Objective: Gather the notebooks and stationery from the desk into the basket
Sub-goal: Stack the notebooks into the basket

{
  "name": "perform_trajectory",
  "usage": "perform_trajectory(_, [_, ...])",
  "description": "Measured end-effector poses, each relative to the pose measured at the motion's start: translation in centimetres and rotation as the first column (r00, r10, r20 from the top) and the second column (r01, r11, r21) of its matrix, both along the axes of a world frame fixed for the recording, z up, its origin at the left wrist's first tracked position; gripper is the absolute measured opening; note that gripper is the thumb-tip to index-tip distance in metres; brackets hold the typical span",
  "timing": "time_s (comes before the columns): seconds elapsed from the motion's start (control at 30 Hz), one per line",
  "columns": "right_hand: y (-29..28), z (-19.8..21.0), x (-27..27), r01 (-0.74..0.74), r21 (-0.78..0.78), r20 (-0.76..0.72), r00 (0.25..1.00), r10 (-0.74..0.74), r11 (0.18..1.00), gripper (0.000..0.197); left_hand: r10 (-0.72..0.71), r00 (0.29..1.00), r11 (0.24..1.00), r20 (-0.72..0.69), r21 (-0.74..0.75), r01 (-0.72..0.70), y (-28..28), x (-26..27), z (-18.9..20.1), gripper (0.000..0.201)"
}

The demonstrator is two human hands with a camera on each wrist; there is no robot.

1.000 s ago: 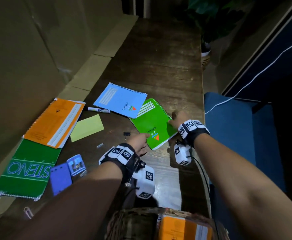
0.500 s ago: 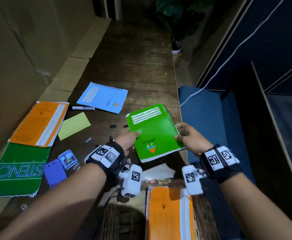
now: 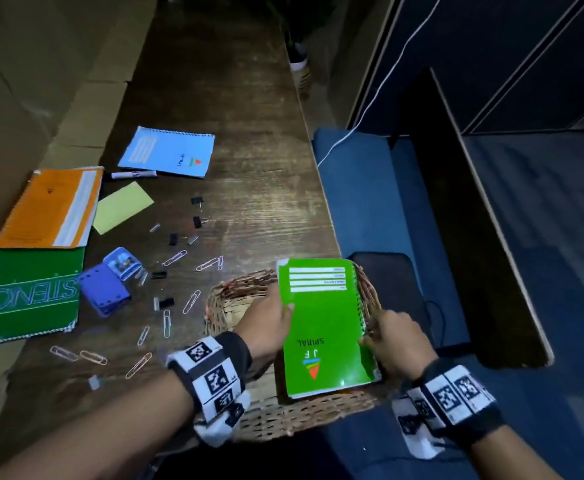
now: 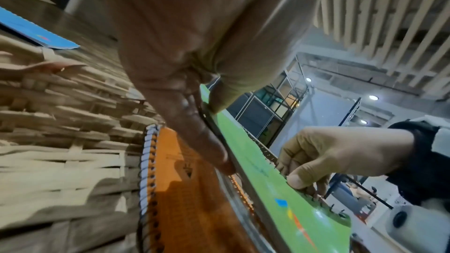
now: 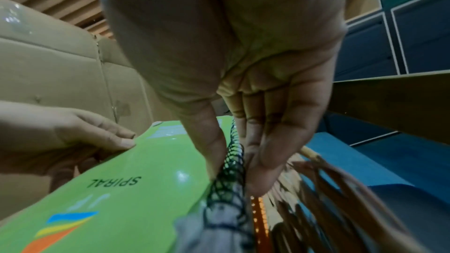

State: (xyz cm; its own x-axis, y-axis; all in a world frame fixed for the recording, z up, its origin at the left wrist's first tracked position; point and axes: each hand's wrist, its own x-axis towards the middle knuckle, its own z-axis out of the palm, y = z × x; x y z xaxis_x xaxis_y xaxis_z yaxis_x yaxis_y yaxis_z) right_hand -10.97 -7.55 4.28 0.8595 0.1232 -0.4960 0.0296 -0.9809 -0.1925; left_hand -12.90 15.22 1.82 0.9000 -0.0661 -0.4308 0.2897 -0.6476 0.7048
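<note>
A green spiral notebook (image 3: 325, 327) lies tilted over the wicker basket (image 3: 235, 296) at the desk's near right edge. My left hand (image 3: 285, 311) pinches its left edge, thumb on the cover. My right hand (image 3: 375, 336) pinches the wire-bound right edge (image 5: 233, 161), thumb on top and fingers beneath. An orange notebook (image 4: 185, 189) lies in the basket under the green one. On the desk lie a blue notebook (image 3: 169, 152), an orange notebook (image 3: 51, 209), a green steno pad (image 3: 31, 296), a yellow note (image 3: 122, 206) and a marker (image 3: 133, 174).
Several paper clips (image 3: 190, 301) and black binder clips (image 3: 198, 221) are scattered left of the basket, beside two small blue boxes (image 3: 105, 292). A cardboard wall (image 3: 24, 81) runs along the desk's left. A blue seat (image 3: 370, 202) stands to the right of the desk.
Both hands have carried the green notebook from above the desk back toward me and down over the basket. It now covers the orange notebook inside.
</note>
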Motion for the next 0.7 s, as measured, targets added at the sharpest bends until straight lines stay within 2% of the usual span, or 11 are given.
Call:
perform_trajectory(0.13, [-0.3, -0.7, -1.6, 0.010, -0.120, -0.016, 1.000, -0.012, 0.993, 0.027, -0.016, 0.992, 0.999, -0.125, 0.035, 0.021, -0.7, -0.3, -1.8, 0.027])
perform_trajectory(0.23, [0.5, -1.4, -2.1, -0.060, -0.206, -0.010, 0.998, 0.060, 0.977, 0.023, -0.011, 0.987, 0.991, -0.162, 0.131, 0.032, -0.9, 0.1, -2.9, 0.026])
perform_trajectory(0.33, [1.4, -2.1, -2.2, -0.112, -0.263, -0.020, 0.994, 0.111, 0.958, 0.022, 0.028, 0.978, 0.988, -0.207, 0.157, 0.005, -0.9, 0.6, -3.3, 0.024])
perform_trajectory(0.53, [2.3, -2.9, -1.5, -0.234, -0.364, -0.033, 0.971, 0.239, 0.901, 0.039, 0.141, 0.965, 0.974, -0.220, 0.207, -0.095, -1.0, 1.1, -4.6, 0.024])
perform_trajectory(0.7, [2.6, -3.3, -0.4, -0.291, -0.322, -0.028, 0.954, 0.299, 0.901, 0.040, 0.158, 0.955, 0.963, -0.249, 0.251, -0.094, -0.7, 1.3, -4.5, 0.030])
